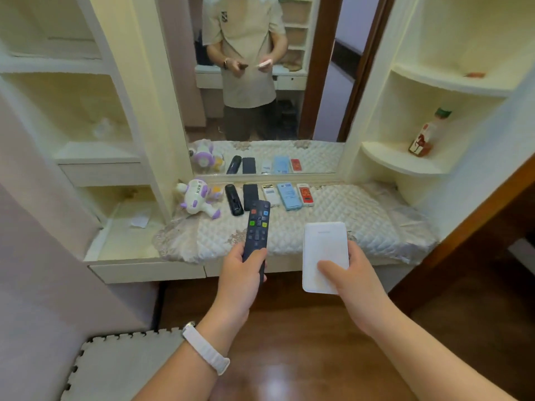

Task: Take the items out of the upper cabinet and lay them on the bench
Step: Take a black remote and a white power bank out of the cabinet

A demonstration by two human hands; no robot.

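Now two hands reach out in front of the bench (362, 215), which has a quilted cover on top. Going from the left, a purple and white toy (197, 199) sits near the bench's back left corner. Next to it, along the back edge by the mirror (260, 82), five flat things lie in a row: a black remote (234, 200), a dark phone (250, 196), a white remote (271, 194), a blue box (289, 196) and a red and white remote (305, 194).

The left hand (240, 277), with a white watch (206, 349) on its wrist, is closed around the bottom of a dark remote with colored buttons (257, 227). That remote points up over the front edge of the bench. The right hand (351, 280) grips a white flat pack (324, 256), thumb on top, just over the front edge too.

Off to the right, a bottle (428, 134) stands on a side shelf (405, 164).
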